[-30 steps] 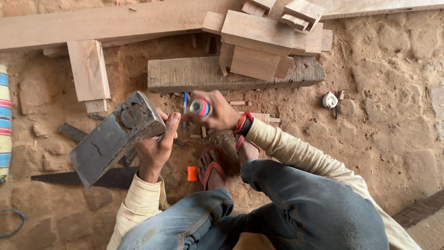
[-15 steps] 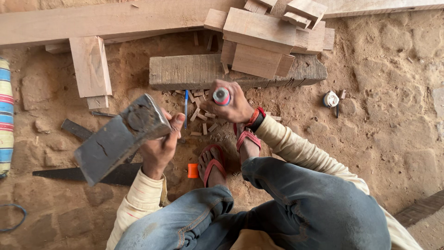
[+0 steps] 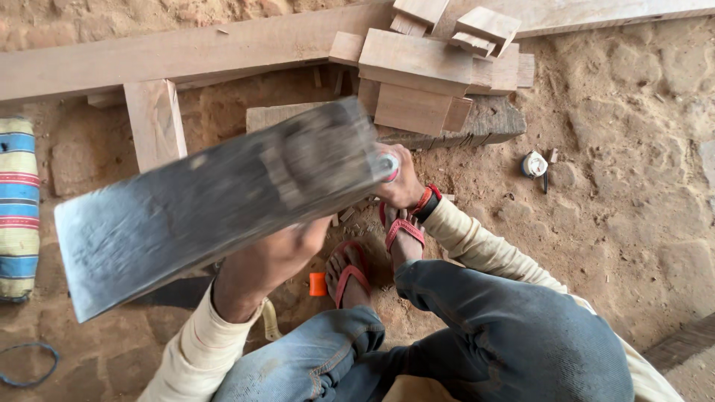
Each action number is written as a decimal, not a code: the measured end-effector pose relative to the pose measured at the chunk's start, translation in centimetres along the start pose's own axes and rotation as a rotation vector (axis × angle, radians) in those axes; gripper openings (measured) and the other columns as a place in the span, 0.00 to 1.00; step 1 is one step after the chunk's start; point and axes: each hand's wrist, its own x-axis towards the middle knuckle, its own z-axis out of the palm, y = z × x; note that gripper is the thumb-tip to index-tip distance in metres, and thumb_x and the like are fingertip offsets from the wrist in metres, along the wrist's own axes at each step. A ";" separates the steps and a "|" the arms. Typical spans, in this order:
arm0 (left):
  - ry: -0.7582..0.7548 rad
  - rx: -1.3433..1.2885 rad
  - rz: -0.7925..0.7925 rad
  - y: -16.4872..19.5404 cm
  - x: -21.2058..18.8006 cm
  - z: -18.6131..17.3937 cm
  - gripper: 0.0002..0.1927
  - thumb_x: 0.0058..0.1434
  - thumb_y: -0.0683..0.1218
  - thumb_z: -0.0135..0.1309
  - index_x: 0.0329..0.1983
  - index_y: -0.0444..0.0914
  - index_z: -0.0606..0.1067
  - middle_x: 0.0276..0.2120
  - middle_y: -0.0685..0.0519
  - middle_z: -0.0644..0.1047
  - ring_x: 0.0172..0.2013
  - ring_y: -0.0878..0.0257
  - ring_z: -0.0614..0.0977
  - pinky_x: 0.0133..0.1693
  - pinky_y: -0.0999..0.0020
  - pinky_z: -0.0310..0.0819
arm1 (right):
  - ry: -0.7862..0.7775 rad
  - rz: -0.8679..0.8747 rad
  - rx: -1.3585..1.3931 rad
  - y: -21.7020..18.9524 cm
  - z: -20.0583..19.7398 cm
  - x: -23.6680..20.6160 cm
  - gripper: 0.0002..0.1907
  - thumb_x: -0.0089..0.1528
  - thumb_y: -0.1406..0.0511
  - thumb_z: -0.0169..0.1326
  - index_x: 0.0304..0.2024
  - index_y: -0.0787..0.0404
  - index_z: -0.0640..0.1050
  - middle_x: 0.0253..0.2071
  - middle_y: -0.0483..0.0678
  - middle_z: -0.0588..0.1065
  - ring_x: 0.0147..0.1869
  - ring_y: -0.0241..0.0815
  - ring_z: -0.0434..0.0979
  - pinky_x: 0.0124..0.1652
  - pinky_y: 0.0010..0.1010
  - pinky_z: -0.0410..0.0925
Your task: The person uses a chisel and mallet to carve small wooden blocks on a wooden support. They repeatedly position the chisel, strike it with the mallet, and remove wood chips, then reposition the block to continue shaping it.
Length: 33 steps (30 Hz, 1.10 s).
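The left hand [image 3: 272, 257] grips the broad grey steel hatchet blade [image 3: 216, 205] raised at nine o'clock, while the right hand [image 3: 402, 182], at twelve o'clock, seems closed on a small, half-hidden pink-tipped piece [image 3: 390, 165]; the downstroke calls for clear fingers.

1. A broad, grey steel hatchet head [image 3: 216, 205], motion-blurred, is raised high above the weathered chopping block [image 3: 484, 123], blade edge lower left.
2. A small pink-capped round object [image 3: 389, 165], mostly hidden, sits just before that block.
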 end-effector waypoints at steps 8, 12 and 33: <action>-0.528 -0.476 -0.730 0.7 4.3 2.7 0.14 0.62 0.44 0.61 0.48 0.33 0.77 0.37 0.42 0.81 0.33 0.50 0.83 0.39 0.58 0.78 | 0.033 -0.011 -0.094 1.5 -0.4 -1.5 0.36 0.57 0.56 0.65 0.61 0.70 0.73 0.59 0.59 0.76 0.62 0.53 0.77 0.63 0.46 0.67; -0.190 -0.439 -0.600 1.4 5.6 -1.5 0.12 0.61 0.43 0.62 0.46 0.34 0.79 0.38 0.42 0.83 0.37 0.49 0.83 0.42 0.57 0.76 | 0.073 0.100 0.059 3.3 0.0 -1.8 0.32 0.54 0.57 0.64 0.57 0.67 0.75 0.54 0.55 0.78 0.59 0.48 0.78 0.62 0.42 0.72; 0.071 -0.401 -0.552 0.9 1.6 -0.1 0.09 0.68 0.40 0.57 0.50 0.36 0.79 0.43 0.50 0.84 0.41 0.60 0.86 0.46 0.67 0.79 | -0.083 0.435 -0.076 6.3 0.8 -3.3 0.18 0.57 0.57 0.69 0.41 0.60 0.80 0.38 0.53 0.78 0.40 0.48 0.76 0.45 0.41 0.72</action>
